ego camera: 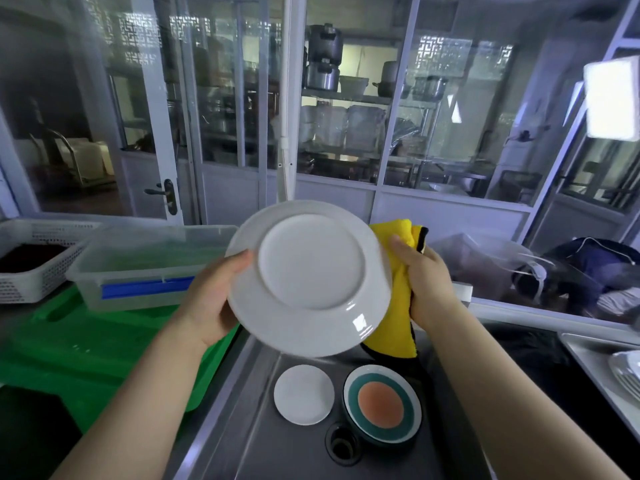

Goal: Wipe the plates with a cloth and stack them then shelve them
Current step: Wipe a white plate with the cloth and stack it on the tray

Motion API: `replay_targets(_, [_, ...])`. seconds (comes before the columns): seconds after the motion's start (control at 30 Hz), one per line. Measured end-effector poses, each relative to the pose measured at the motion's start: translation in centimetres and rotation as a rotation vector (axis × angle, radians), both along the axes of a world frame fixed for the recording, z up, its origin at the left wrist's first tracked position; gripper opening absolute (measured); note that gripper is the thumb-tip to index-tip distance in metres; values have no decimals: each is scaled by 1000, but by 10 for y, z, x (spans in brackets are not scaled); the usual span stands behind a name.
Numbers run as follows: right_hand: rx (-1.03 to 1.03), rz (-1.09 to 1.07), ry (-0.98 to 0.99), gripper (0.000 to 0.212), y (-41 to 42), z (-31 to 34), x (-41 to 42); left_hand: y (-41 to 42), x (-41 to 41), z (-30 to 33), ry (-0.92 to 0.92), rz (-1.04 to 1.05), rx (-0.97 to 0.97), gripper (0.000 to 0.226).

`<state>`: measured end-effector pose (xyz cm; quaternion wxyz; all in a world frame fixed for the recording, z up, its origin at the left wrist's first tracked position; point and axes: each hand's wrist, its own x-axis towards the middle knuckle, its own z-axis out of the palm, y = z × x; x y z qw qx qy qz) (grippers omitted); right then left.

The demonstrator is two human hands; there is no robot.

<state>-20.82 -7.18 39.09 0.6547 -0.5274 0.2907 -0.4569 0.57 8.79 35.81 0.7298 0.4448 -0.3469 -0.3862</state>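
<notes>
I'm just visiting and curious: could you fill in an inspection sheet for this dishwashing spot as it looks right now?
Surface: stainless steel sink with a round drain.
Job's things: large white round plate held up, underside toward the camera; yellow cloth at its right edge; small white plate and teal-and-orange ringed plate lying in the sink.
Clutter: clear plastic tub, white slotted basket, green plastic board.
Hands: left hand grips the plate's rim; right hand grips the cloth.
Cables: nothing seen.
Surroundings: glass partition; shelves of metal pots behind it.
</notes>
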Motion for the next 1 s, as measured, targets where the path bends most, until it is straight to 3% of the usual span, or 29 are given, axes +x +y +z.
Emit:
replay_targets(0.1, [-165, -72, 4, 8, -4, -1, 2, -2, -10, 5, -40, 55, -88, 19])
replay_targets(0.27, [-793, -193, 295, 42, 10, -5, 18, -12, -33, 17, -103, 250, -222, 23])
replay_targets(0.4, [-919, -195, 344, 56, 36, -20, 28, -25, -50, 16, -47, 442, -310, 16])
replay_targets(0.63, [-1177, 9, 337, 49, 78, -29, 38, -38, -57, -2, -25, 572, -326, 14])
replay_targets(0.73, [-1207, 66, 325, 49, 72, -28, 35, -36, -59, -4, -61, 581, -306, 18])
replay_targets(0.83, [-1172, -11, 365, 48, 57, -31, 28, -33, -59, -6, -45, 592, -264, 17])
replay_targets(0.93, [-985, -162, 496, 48, 35, -27, 23, -27, -60, -9, -62, 556, -231, 27])
replay_targets(1.0, [-889, -204, 581, 45, 25, -24, 20, -23, -61, -11, -94, 526, -194, 10])
